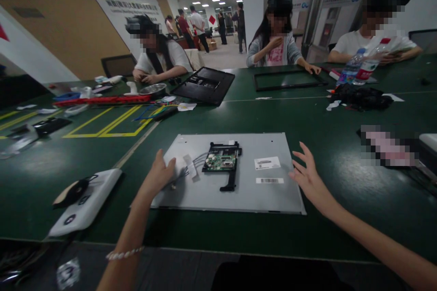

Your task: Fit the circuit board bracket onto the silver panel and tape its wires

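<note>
A flat silver panel [247,179] lies in the center of the frame on a green surface [191,232]. On its middle sits a green circuit board [218,161] in a black bracket [232,179], with thin cables [201,159] running left under a strip of white tape [191,168]. Two white labels, one above the other, are stuck to the panel's right half: a printed label [267,163] and a barcode label [269,181].

The left hand [160,175] is at the panel's left edge, thumb and fingers parted, with nothing visibly grasped; whether it touches the panel I cannot tell. A beaded bracelet [124,253] circles that wrist. The right hand [309,175] is beside the panel's right edge, fingers spread and released, holding nothing

Farther out, at the lower left of the frame, a dark and beige mouse-shaped object [77,191] rests on a white box [88,209]. At upper left are a red strip [105,100] and a metal bowl [153,89], and near upper center a black housing [221,84]. At upper right of center, a seated person [276,54] has one hand on or just beside a black frame [290,86]. Two bottles [370,66] stand at upper right, behind a tangled black bundle [362,96]
</note>
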{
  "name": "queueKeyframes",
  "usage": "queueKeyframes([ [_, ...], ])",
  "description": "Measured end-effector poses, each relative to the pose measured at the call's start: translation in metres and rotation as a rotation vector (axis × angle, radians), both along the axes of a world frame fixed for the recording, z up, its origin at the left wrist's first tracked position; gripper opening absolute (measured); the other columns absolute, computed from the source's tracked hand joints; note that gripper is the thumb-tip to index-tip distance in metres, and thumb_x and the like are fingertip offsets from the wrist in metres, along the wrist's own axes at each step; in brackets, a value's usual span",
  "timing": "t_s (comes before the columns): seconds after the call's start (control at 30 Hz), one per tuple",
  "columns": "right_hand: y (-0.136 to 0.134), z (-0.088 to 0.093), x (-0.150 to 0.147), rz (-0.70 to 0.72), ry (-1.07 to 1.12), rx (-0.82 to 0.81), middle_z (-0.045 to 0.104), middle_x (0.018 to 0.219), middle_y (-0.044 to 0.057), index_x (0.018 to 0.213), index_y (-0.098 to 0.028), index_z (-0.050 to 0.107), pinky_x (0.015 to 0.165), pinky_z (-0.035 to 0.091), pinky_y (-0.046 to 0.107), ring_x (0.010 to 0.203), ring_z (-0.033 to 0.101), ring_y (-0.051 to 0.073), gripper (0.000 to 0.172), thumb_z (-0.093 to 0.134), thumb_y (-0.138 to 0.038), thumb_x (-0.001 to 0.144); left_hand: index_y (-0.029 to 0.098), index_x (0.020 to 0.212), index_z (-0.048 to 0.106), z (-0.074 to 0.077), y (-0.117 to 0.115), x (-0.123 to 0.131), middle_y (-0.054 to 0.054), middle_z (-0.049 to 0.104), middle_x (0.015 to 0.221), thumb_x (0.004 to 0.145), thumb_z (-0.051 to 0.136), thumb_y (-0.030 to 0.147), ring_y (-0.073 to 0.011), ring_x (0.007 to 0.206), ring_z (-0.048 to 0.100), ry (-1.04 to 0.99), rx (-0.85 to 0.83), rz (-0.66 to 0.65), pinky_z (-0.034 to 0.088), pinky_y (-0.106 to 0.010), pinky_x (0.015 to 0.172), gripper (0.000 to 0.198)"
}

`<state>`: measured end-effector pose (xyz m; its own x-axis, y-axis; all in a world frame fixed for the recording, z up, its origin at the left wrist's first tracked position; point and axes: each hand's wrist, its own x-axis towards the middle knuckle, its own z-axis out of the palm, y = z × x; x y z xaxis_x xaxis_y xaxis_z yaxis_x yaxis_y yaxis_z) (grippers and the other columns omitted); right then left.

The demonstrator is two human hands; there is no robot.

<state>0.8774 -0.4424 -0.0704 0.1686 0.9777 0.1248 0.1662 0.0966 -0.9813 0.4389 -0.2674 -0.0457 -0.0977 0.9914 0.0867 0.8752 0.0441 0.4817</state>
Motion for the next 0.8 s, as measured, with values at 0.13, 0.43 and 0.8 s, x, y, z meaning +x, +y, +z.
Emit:
queueKeyframes([
  [0.13, 0.006, -0.003, -0.014, 0.112, -0.033, 0.042, 0.020, 0.156, 0.015, 0.155, -0.037, -0.002, 0.112, 0.034, 0.057, 0.143, 0.033, 0.036, 0.086, 0.055, -0.037, 0.090, -0.009, 0.148, 0.020, 0.009, 0.005, 0.001, -0.032, 0.024, 0.155, 0.098, 0.037, 0.040, -0.0405, 0.143, 0.026, 0.147, -0.124, 0.018, 0.019, -0.051, 0.116, 0.072],
  [0.43, 0.022, 0.016, -0.044, 0.295, -0.355, 0.000, 0.010, 0.162, 0.007, 0.154, -0.034, 0.011, 0.120, 0.018, 0.055, 0.150, 0.011, 0.030, 0.079, 0.055, -0.032, 0.089, 0.004, 0.150, 0.029, 0.015, 0.019, -0.015, -0.028, 0.020, 0.158, 0.091, 0.034, 0.063, -0.0513, 0.142, 0.018, 0.181, -0.193, 0.213, 0.011, -0.071, 0.106, 0.084],
  [0.8, 0.039, 0.024, -0.062, 0.361, -0.395, -0.081, 0.002, 0.165, 0.007, 0.155, -0.033, 0.010, 0.120, 0.016, 0.053, 0.151, 0.006, 0.030, 0.082, 0.056, -0.035, 0.088, -0.006, 0.148, 0.021, 0.015, 0.027, -0.025, -0.037, 0.004, 0.156, 0.097, 0.019, 0.063, -0.0566, 0.141, 0.000, 0.142, -0.196, 0.159, 0.014, -0.078, 0.099, 0.086],
])
